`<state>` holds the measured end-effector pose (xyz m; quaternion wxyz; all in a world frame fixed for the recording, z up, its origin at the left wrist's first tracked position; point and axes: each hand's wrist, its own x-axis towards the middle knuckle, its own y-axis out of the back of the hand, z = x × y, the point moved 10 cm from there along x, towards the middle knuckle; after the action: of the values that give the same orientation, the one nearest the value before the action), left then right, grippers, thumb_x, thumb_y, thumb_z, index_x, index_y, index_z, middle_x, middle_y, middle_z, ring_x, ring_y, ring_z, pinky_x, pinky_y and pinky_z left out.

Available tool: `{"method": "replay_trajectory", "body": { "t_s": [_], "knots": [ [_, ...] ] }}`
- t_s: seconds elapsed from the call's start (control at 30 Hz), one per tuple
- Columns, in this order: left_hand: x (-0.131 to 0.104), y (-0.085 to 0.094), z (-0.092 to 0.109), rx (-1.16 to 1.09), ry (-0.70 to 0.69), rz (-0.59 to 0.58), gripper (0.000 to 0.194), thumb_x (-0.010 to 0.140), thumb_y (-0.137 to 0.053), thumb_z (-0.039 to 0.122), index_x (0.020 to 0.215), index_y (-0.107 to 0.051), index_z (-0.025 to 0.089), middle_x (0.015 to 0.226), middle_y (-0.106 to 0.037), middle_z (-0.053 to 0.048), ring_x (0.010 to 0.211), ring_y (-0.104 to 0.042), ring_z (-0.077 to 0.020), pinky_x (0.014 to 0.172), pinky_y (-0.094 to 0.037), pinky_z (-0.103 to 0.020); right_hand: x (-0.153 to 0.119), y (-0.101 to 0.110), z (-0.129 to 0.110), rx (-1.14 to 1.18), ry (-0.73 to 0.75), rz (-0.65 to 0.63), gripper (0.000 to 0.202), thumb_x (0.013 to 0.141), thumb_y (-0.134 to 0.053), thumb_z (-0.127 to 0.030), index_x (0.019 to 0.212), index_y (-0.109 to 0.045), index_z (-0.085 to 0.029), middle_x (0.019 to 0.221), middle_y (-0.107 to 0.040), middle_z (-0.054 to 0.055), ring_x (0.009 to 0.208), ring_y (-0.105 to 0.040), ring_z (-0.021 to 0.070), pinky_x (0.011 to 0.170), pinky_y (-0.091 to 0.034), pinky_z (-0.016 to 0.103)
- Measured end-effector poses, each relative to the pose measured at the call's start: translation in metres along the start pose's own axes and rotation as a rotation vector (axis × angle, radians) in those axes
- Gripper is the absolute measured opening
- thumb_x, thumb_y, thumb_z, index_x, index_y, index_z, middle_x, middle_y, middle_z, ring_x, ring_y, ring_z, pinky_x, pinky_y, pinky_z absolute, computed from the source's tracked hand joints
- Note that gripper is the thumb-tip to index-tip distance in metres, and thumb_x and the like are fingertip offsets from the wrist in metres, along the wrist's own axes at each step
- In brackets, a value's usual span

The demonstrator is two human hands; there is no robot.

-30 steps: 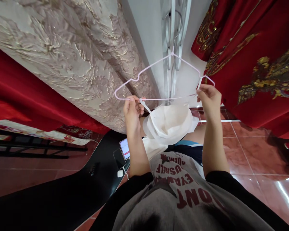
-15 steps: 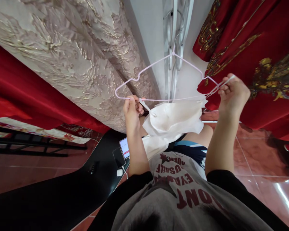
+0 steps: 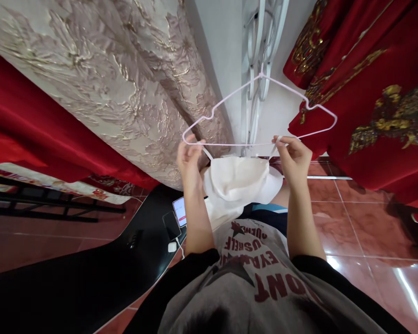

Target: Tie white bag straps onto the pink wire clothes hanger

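Note:
A pale pink hanger (image 3: 261, 75) hangs by its hook from a white metal rack, its bottom bar level with both hands. A white garment (image 3: 240, 178) with thin straps hangs below the bar and reaches down toward the lap. My left hand (image 3: 190, 153) is closed at the hanger's lower left corner, where the garment's left strap meets the bar. My right hand (image 3: 292, 155) pinches the other strap at the bar, right of its middle. The hanger's right corner stands free of the hand.
The white rack (image 3: 254, 93) stands against the wall. Cream brocade (image 3: 125, 69) hangs on the left, red embroidered cloth (image 3: 351, 93) on the right. A black bench (image 3: 101, 260) at lower left bears a lit phone (image 3: 180, 212), a dark phone (image 3: 171, 226) and a white charger (image 3: 172, 247).
My right hand has moved left and down with its strap, from beyond the hanger's right corner to the bottom bar. In the picture the hanger has shifted slightly right.

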<state>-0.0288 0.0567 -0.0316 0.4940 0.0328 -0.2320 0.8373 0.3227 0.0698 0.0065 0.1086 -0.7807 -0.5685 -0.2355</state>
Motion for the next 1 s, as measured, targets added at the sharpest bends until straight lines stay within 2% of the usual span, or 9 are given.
{"method": "replay_trajectory", "body": {
  "t_s": [0.1, 0.17, 0.27, 0.4, 0.47, 0.6, 0.7, 0.87, 1.0],
  "knots": [
    [0.008, 0.032, 0.016, 0.025, -0.138, 0.149, 0.048, 0.077, -0.087, 0.024, 0.121, -0.067, 0.023, 0.105, -0.081, -0.005, 0.113, -0.078, -0.0229, 0.106, -0.055, -0.036, 0.003, 0.007, 0.004, 0.02, 0.023, 0.016, 0.017, 0.093, -0.073, -0.041, 0.094, -0.081, -0.025, 0.104, -0.084, 0.004, 0.068, -0.063, 0.0121, 0.061, -0.05, 0.03],
    [0.013, 0.04, 0.029, 0.041, -0.181, 0.17, 0.049, 0.077, -0.085, 0.021, 0.122, -0.065, 0.023, 0.109, -0.081, -0.005, 0.117, -0.077, -0.0238, 0.11, -0.053, -0.039, 0.004, 0.008, 0.007, 0.031, 0.022, 0.015, 0.018, 0.093, -0.073, -0.041, 0.095, -0.08, -0.025, 0.103, -0.084, 0.004, 0.071, -0.066, 0.0131, 0.063, -0.052, 0.031],
    [0.02, 0.027, 0.052, 0.037, -0.21, 0.096, 0.046, 0.076, -0.084, 0.02, 0.119, -0.068, 0.021, 0.121, -0.079, -0.007, 0.119, -0.077, -0.0242, 0.105, -0.054, -0.035, 0.004, 0.005, 0.009, 0.03, 0.013, 0.005, 0.019, 0.093, -0.072, -0.042, 0.097, -0.08, -0.025, 0.103, -0.083, 0.005, 0.075, -0.069, 0.014, 0.065, -0.053, 0.032],
    [0.025, -0.003, 0.075, 0.057, -0.194, -0.032, 0.036, 0.083, -0.081, 0.02, 0.118, -0.073, 0.018, 0.115, -0.08, -0.006, 0.114, -0.078, -0.0242, 0.095, -0.055, -0.031, 0.002, 0.003, 0.008, 0.039, -0.001, -0.01, 0.018, 0.093, -0.073, -0.041, 0.097, -0.08, -0.025, 0.104, -0.084, 0.005, 0.076, -0.069, 0.0138, 0.064, -0.051, 0.031],
    [0.026, -0.004, 0.083, 0.078, -0.195, -0.013, 0.028, 0.089, -0.078, 0.018, 0.117, -0.075, 0.019, 0.124, -0.079, -0.006, 0.111, -0.079, -0.0219, 0.087, -0.054, -0.027, 0.002, 0.006, 0.008, 0.053, -0.003, 0.002, 0.018, 0.093, -0.073, -0.041, 0.096, -0.08, -0.025, 0.104, -0.084, 0.005, 0.077, -0.069, 0.014, 0.065, -0.051, 0.031],
    [0.025, 0.019, 0.08, 0.144, -0.087, 0.09, 0.021, 0.096, -0.073, 0.019, 0.116, -0.077, 0.021, 0.11, -0.083, -0.004, 0.094, -0.078, -0.015, 0.072, -0.048, -0.022, 0.004, 0.009, 0.011, 0.056, -0.018, 0.004, 0.018, 0.092, -0.073, -0.041, 0.097, -0.08, -0.026, 0.104, -0.083, 0.004, 0.075, -0.066, 0.0137, 0.064, -0.051, 0.031],
    [0.023, 0.031, 0.068, 0.205, 0.05, 0.062, 0.027, 0.096, -0.077, 0.031, 0.122, -0.077, 0.023, 0.095, -0.085, -0.005, 0.088, -0.077, -0.0164, 0.068, -0.047, -0.022, 0.003, 0.003, 0.012, 0.023, -0.034, -0.04, 0.019, 0.092, -0.071, -0.042, 0.098, -0.08, -0.025, 0.107, -0.083, 0.004, 0.066, -0.058, 0.0106, 0.059, -0.045, 0.029],
    [0.021, 0.028, 0.067, 0.247, 0.116, -0.073, 0.052, 0.085, -0.086, 0.059, 0.126, -0.078, 0.028, 0.11, -0.085, -0.007, 0.1, -0.077, -0.0215, 0.076, -0.053, -0.026, 0.0, -0.004, 0.009, 0.044, -0.043, -0.049, 0.017, 0.093, -0.07, -0.038, 0.099, -0.08, -0.025, 0.105, -0.083, 0.003, 0.063, -0.055, 0.0097, 0.058, -0.043, 0.029],
    [0.018, 0.026, 0.079, 0.23, 0.088, -0.103, 0.057, 0.086, -0.084, 0.065, 0.129, -0.077, 0.029, 0.112, -0.086, -0.008, 0.104, -0.077, -0.0218, 0.077, -0.052, -0.027, 0.0, -0.001, 0.008, 0.041, -0.028, -0.043, 0.017, 0.092, -0.071, -0.038, 0.098, -0.08, -0.025, 0.105, -0.083, 0.004, 0.072, -0.063, 0.0126, 0.062, -0.047, 0.03]
  ]
}}
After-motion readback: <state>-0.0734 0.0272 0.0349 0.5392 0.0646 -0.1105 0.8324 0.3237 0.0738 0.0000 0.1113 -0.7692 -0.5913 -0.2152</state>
